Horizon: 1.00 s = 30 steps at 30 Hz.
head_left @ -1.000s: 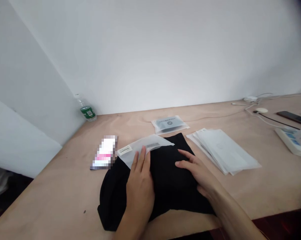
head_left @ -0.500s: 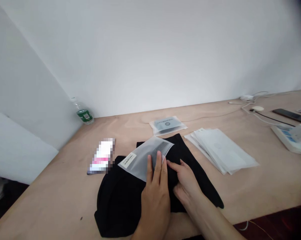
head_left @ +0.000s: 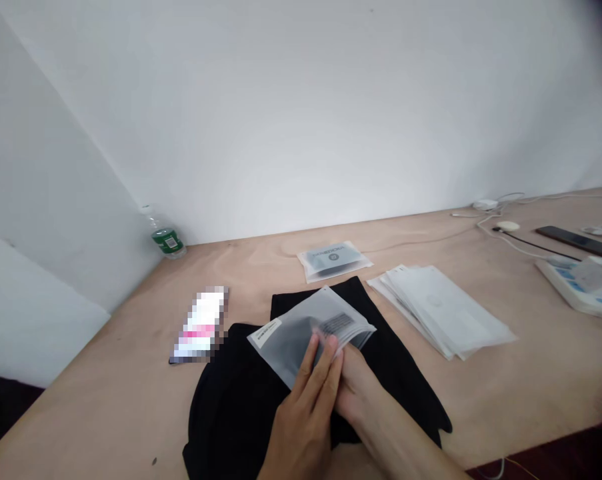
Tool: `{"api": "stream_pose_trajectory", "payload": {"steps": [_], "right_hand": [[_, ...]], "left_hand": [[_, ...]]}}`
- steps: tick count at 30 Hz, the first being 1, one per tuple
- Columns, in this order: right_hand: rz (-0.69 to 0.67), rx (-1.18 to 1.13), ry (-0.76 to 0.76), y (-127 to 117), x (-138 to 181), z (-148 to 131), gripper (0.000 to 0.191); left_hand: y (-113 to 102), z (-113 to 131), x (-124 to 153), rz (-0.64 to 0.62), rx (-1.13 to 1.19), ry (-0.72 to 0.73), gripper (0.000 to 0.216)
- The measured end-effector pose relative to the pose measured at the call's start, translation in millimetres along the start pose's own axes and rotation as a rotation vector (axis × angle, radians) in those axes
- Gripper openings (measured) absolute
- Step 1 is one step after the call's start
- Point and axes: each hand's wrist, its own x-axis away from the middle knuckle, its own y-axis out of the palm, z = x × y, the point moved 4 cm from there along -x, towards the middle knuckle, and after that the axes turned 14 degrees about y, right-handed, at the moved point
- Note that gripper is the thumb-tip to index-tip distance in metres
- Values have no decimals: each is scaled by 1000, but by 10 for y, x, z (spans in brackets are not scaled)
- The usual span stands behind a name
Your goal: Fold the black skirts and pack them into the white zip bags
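Where the left hand (head_left: 301, 427) and the right hand (head_left: 361, 393) come together, a frosted plastic pouch (head_left: 291, 350) lies directly under the grip, its lower edge covered by the fingers. The left fingers (head_left: 321, 370) sit close together across the pouch face, and the right hand is tucked against them, so neither grip is wide open. Whether they pinch the film or only press on it cannot be told from this view. The pouch looks light, thin and slippery, likely to flex and slide, so its edges seem the surest place to take hold. Beneath the grip and spreading toward the near left is a soft black garment (head_left: 235, 407), limp and easily rucked. Just beyond the fingertips are the pouch's white label (head_left: 267, 333) and dark printed strip (head_left: 337, 325). Left of the grip sits a pixelated packet (head_left: 201, 327); to the right is a stack of white pouches (head_left: 441, 310). Farther ahead on the plywood tabletop (head_left: 261, 273) lie a sealed pouch (head_left: 333, 261) and a green-labelled water bottle (head_left: 167, 240), while a phone (head_left: 578, 240) lies far right.
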Motion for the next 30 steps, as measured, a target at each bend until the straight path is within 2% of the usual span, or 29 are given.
{"api": "stream_pose_trajectory", "payload": {"steps": [3,4,7,9,12,13,15,16,19,21,25,27,30], "right_hand": [[22,-146,230,-22,65,25,26],[24,-199,264,-24,80,22,32],[0,-252,214,1,82,7,44],[-17,-215,183,32,68,43,45],[-26,-181,216,41,107,154,35],[-36,-187,240,25,152,188,28],[-73,-179,301,-37,292,227,12],[-97,-134,341,-79,381,225,12],[-142,236,388,-212,625,92,27],[-115,526,234,-244,678,-119,28],[-1,1000,-352,-65,487,-479,29],[26,1317,-545,53,304,-430,33],[3,1692,-613,95,52,-166,41]], "left_hand": [[-53,-64,158,17,7,41,53],[-78,-81,205,16,8,55,51],[-161,-101,269,-1,-50,69,47],[-239,-101,229,66,-117,17,37],[-334,-128,103,221,-155,-155,11],[-339,-145,57,228,-160,-207,8],[-317,-182,-23,177,-183,-254,11],[-298,-200,-50,136,-192,-257,14],[-232,-246,-69,19,-179,-250,19],[-187,-250,-55,-36,-174,-235,22],[-107,-221,-33,-74,-233,-176,25],[-88,-214,-8,-73,-251,-135,26],[-128,-235,108,-75,-220,-92,25]]}}
